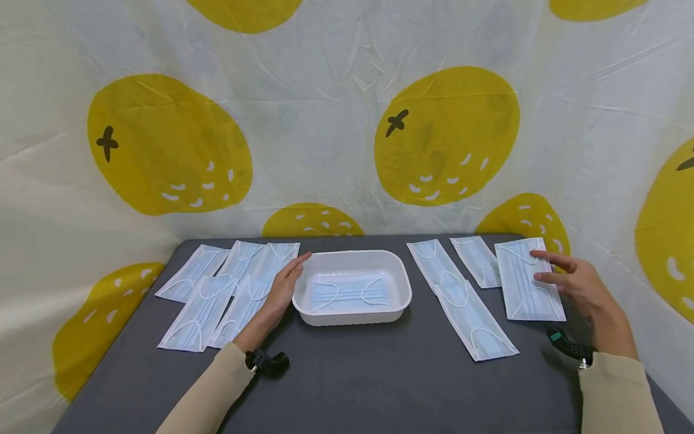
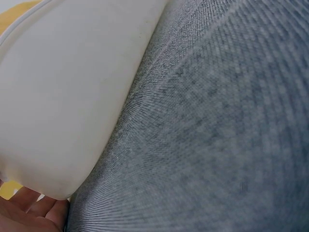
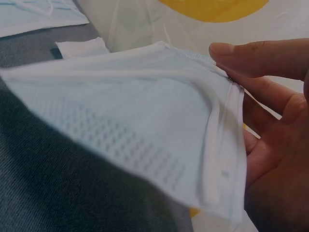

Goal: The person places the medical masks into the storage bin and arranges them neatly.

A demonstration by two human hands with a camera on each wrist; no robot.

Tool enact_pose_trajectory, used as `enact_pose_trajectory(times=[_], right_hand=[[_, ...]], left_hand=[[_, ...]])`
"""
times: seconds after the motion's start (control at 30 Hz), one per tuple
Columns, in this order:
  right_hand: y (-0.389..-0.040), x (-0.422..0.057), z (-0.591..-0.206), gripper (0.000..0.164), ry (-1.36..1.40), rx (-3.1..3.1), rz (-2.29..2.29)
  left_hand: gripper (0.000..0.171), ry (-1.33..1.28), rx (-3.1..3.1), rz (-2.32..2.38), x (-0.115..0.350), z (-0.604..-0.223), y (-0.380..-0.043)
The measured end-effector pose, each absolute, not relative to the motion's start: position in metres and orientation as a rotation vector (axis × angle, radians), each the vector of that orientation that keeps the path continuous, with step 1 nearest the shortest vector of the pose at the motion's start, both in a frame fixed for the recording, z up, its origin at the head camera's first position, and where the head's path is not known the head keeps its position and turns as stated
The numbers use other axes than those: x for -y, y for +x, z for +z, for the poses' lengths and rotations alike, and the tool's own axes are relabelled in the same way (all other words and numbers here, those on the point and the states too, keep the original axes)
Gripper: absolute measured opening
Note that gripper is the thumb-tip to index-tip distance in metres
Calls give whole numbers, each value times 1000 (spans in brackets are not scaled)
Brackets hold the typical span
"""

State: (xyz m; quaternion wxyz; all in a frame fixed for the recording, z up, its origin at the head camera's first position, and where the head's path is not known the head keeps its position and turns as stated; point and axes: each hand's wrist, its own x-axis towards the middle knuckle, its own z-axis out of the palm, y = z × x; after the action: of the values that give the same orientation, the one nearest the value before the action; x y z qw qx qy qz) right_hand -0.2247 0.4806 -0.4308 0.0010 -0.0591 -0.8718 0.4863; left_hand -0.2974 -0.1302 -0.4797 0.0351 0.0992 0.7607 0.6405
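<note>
A white plastic tray (image 1: 352, 320) stands mid-table with a light blue pleated face mask (image 1: 349, 292) lying flat inside. My left hand (image 1: 282, 286) lies along the tray's left side, its fingers extended; in the left wrist view, fingers (image 2: 38, 208) show at the tray's outer wall (image 2: 72, 87). At the far right, my right hand (image 1: 580, 283) pinches the edge of another face mask (image 1: 526, 283). The right wrist view shows this held mask (image 3: 130, 116) tilted above the dark surface, thumb on its upper side and the other fingers partly hidden behind it.
Several face masks (image 1: 195, 313) lie overlapping on the dark tabletop (image 1: 368, 374) left of the tray. To its right are two masks end to end (image 1: 461, 295) and a partly covered one (image 1: 477, 259). A curtain with yellow fruit prints (image 1: 325, 150) hangs behind the table.
</note>
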Motion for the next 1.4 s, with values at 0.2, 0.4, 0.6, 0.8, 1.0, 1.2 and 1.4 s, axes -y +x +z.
enact_pose_trajectory(times=[0.2, 0.4, 0.6, 0.8, 1.0, 1.2, 1.4], right_hand=[[-223, -473, -421, 71, -112, 2699, 1540], [-222, -464, -409, 78, -90, 2654, 1539], [-221, -453, -400, 81, -106, 2574, 1546], [-221, -441, -392, 78, -56, 2508, 1553], [-220, -430, -384, 73, 48, 2309, 1768], [-222, -417, -381, 68, 158, 2186, 1878], [-226, -407, -381, 62, 270, 2168, 1830]], left_hand=[[45, 302, -2335, 1969, 130, -479, -298], [45, 317, -2333, 1973, 130, -479, -297], [45, 339, -2323, 1981, 130, -479, -296], [45, 343, -2329, 1978, 130, -480, -296], [45, 323, -2343, 1969, 130, -481, -297], [45, 305, -2346, 1964, 130, -480, -297], [45, 304, -2341, 1959, 130, -480, -297]])
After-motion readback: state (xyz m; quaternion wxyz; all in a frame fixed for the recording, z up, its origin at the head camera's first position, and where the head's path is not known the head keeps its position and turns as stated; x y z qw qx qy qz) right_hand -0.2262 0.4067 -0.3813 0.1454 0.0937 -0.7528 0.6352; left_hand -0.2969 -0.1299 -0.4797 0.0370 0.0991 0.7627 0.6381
